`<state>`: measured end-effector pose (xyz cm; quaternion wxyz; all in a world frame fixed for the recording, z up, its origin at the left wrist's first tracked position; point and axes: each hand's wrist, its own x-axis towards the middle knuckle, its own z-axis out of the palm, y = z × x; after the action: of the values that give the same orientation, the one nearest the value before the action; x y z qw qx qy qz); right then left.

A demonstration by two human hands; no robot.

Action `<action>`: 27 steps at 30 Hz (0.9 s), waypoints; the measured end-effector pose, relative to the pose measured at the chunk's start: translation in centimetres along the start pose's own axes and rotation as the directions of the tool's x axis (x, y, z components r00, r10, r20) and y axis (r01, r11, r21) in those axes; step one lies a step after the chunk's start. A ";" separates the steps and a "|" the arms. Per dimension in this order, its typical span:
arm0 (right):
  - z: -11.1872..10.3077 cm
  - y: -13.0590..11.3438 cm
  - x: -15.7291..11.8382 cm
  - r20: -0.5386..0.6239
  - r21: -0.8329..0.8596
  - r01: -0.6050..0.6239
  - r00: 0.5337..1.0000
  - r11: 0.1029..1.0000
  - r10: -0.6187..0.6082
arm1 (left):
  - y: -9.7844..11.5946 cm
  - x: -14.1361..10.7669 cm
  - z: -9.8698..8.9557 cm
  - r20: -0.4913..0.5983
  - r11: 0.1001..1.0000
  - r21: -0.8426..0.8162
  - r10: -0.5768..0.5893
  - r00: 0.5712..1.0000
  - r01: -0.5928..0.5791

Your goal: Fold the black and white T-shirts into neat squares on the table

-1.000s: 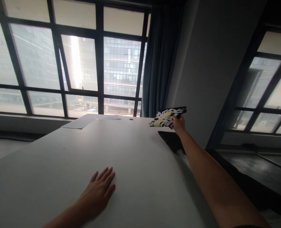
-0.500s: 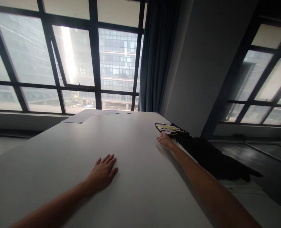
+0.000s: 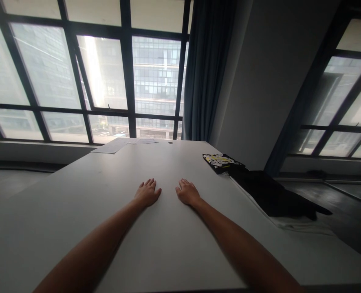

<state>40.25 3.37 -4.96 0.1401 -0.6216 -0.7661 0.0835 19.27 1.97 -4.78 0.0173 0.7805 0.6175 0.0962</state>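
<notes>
My left hand (image 3: 148, 192) lies palm down on the white table (image 3: 168, 248), fingers stretched forward and holding nothing. A short gap to its right, my right hand (image 3: 187, 191) rests flat on the same tabletop, also with nothing in it. Along the table's right edge lies a pile of dark cloth (image 3: 266, 191), apart from both hands. At its far end sits a folded black piece (image 3: 219, 162) with a white and yellow print. White cloth (image 3: 302, 225) shows beneath the black.
Sheets of paper (image 3: 110, 148) lie at the table's far left corner. A round dark hole (image 3: 170, 143) is near the far edge. Beyond stand large windows, a blue curtain (image 3: 208, 77) and a grey pillar (image 3: 254, 85).
My right hand has come away from the cloth pile, leftward to the table's middle. My left hand has slid forward and slightly right. The view has shifted a little.
</notes>
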 end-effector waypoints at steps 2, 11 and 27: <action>0.0 0.1 -0.1 -0.004 -0.006 0.003 1.000 1.000 -0.003 | -0.1 -0.1 0.2 -0.003 1.000 -0.003 0.001 1.000 -0.001; -0.1 0.1 -0.1 -0.015 -0.024 0.015 1.000 1.000 -0.016 | -0.5 0.2 0.4 -0.013 1.000 -0.013 0.007 1.000 -0.007; -2.9 -0.4 -2.0 -0.080 0.007 0.230 0.970 0.973 -0.228 | 0.5 -2.4 -2.1 -0.125 0.999 -0.012 0.039 0.991 -0.040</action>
<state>41.22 1.18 -2.37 0.1840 -0.5308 -0.8259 0.0483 18.92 -0.69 -3.00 -0.0177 0.7848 0.6011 0.1497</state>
